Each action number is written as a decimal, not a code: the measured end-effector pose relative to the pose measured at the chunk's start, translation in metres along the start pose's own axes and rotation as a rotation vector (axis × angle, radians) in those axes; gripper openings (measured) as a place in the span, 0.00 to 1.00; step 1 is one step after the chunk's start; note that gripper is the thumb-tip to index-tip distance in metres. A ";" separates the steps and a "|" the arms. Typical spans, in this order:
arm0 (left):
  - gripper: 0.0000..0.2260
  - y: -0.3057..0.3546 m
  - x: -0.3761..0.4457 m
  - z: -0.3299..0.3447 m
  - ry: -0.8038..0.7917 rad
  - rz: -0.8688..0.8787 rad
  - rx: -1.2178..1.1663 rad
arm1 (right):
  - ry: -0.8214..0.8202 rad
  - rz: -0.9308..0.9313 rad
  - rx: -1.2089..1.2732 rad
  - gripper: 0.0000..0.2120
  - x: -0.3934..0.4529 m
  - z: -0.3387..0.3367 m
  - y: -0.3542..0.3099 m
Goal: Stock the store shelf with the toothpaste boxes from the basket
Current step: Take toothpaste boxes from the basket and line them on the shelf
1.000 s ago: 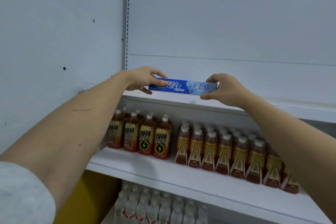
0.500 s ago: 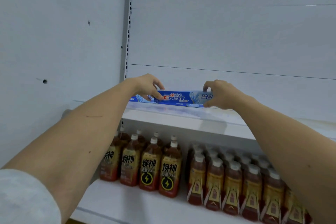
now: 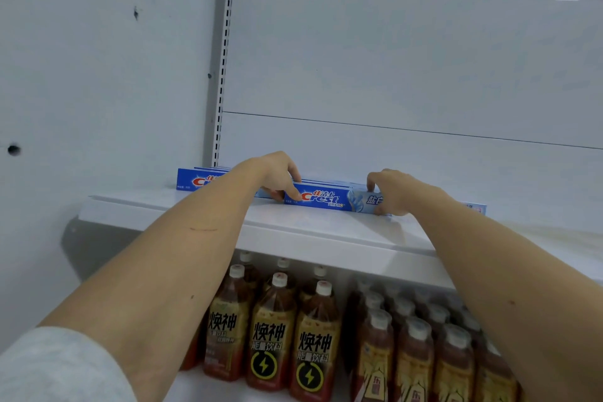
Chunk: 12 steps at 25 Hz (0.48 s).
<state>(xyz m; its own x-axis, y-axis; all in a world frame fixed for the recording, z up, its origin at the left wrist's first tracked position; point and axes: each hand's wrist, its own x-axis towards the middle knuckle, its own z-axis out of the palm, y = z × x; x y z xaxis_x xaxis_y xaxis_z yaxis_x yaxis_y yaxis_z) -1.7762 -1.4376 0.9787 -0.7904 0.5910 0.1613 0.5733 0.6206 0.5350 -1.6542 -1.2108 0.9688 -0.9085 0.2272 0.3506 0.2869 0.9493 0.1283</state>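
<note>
A blue toothpaste box [image 3: 329,200] stands on its long edge on the white top shelf [image 3: 313,228], in front of other boxes. My left hand [image 3: 280,174] pinches its left end, thumb below and fingers on top. At the box's right end, my right hand [image 3: 396,191] grips it with curled fingers. Another blue toothpaste box [image 3: 195,179] stands further left against the back panel, partly hidden by my left forearm. The end of one more box [image 3: 474,207] shows beyond my right wrist. The basket is out of view.
A slotted metal upright [image 3: 223,68] runs up the back wall at the shelf's left end. On the shelf below stand rows of brown drink bottles [image 3: 313,336]. The top shelf's front strip and its right part are bare.
The box, held in the air above the shelf edge a second ago, now rests on the shelf further back against the row. Both hands moved forward with it, and the view tilted upward.
</note>
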 end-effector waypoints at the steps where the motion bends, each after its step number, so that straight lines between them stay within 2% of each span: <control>1: 0.17 -0.001 0.001 0.000 0.001 0.003 -0.003 | 0.002 0.002 0.003 0.20 0.002 0.001 0.001; 7: 0.20 0.005 -0.013 -0.003 0.037 0.002 -0.013 | 0.018 0.007 0.040 0.24 -0.008 -0.007 0.004; 12: 0.21 0.030 -0.059 -0.004 0.162 -0.013 0.089 | 0.079 0.029 0.076 0.23 -0.051 -0.031 0.005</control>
<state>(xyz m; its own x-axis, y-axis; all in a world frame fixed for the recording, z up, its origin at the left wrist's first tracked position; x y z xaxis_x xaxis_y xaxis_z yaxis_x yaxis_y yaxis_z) -1.7134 -1.4559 0.9889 -0.8180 0.4967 0.2901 0.5742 0.6747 0.4638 -1.5968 -1.2241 0.9799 -0.8728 0.2396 0.4253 0.2858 0.9571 0.0472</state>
